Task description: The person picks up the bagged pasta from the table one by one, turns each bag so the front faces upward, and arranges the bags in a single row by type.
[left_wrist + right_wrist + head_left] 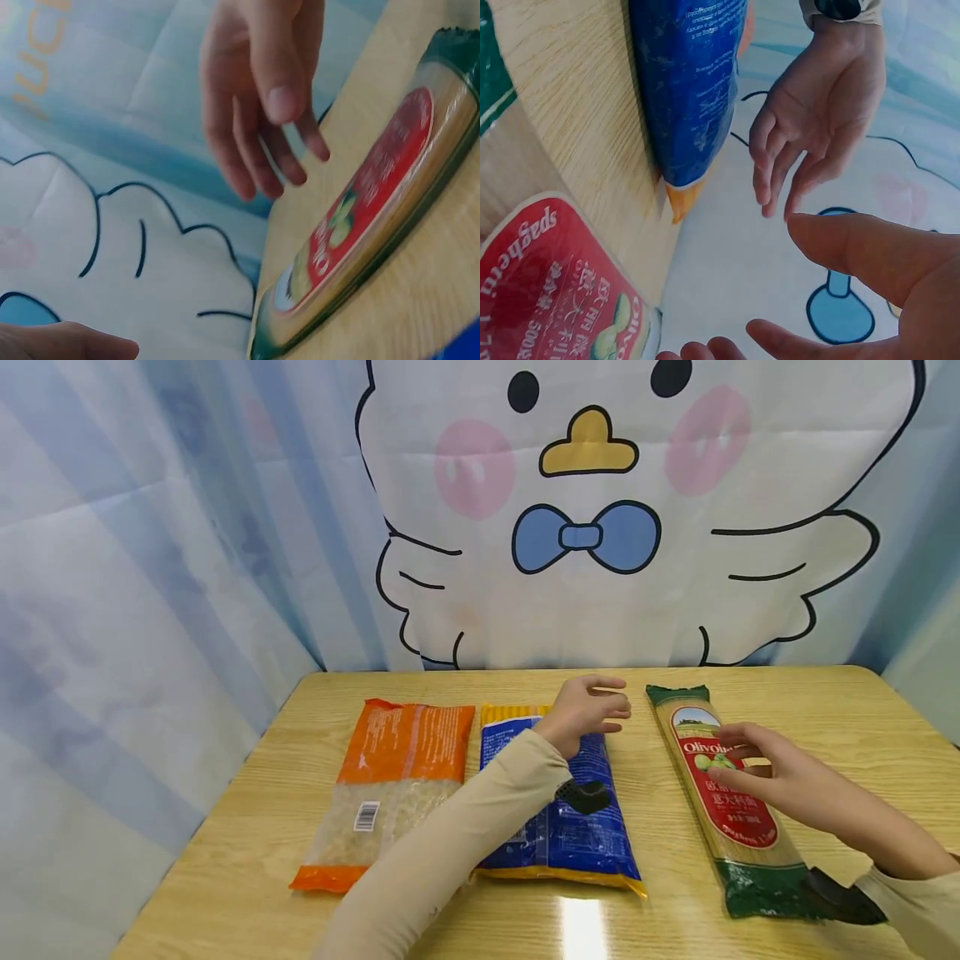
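A green-ended packet of spaghetti (738,810) with a red label lies lengthwise on the right of the table. My right hand (780,772) hovers over its label, fingers loosely bent and holding nothing. To the left, a blue packet (555,835) with yellow ends lies flat, partly hidden by my left forearm. Over its far end is my left hand (588,710), its fingers relaxed and pointing right, with nothing in them. In the right wrist view the left hand (821,112) hangs beside the blue packet (690,90), fingers apart.
An orange and clear packet (405,777) with a barcode lies left of the blue one, its near right part behind my left sleeve. The wooden table (247,827) ends at a curtain (585,618) printed with a cartoon figure.
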Demonstrator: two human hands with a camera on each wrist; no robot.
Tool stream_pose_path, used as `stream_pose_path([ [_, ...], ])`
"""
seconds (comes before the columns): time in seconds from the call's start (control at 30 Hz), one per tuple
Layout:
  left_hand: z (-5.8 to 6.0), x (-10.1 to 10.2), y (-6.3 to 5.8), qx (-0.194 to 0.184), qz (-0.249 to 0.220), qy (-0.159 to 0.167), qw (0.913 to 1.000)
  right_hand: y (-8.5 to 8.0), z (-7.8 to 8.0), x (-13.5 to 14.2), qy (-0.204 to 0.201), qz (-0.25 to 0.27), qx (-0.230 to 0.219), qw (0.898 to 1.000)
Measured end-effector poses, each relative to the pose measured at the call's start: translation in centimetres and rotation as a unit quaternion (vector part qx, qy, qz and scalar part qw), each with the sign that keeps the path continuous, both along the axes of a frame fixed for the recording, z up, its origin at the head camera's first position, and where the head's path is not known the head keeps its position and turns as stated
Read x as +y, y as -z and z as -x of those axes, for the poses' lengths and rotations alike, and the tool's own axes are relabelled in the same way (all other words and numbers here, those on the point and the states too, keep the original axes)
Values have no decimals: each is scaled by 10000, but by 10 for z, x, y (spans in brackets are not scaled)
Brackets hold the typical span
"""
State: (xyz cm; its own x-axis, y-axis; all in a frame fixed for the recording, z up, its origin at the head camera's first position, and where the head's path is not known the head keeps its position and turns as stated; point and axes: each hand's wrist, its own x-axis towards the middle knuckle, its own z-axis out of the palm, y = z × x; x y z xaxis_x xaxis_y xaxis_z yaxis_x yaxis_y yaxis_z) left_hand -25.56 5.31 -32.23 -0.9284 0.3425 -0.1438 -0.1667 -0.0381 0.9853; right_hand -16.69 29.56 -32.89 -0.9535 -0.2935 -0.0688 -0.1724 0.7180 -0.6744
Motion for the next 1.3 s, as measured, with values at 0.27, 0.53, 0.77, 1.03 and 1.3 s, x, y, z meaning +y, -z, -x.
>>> stream_pose_path([
  [0.27, 16, -43, -6, 289, 203, -204, 9992, -4, 1, -20, 13, 74, 242, 9997],
  [0.53, 24, -77, -3, 295, 370, -321, 9984, -5, -1, -36, -87, 299, -99, 9995],
  [0.77, 37, -110, 1, 266, 703, -677, 9949, -8, 0, -48, -174, 545, -438, 9974],
  [1.03, 44, -142, 7, 19, 945, -949, 9910, -1, 0, -56, -199, 1205, -919, 9882],
  [1.3, 44, -147, 11, -178, 1249, -780, 9889, 9, 0, -61, -196, 1637, -1428, 9759],
])
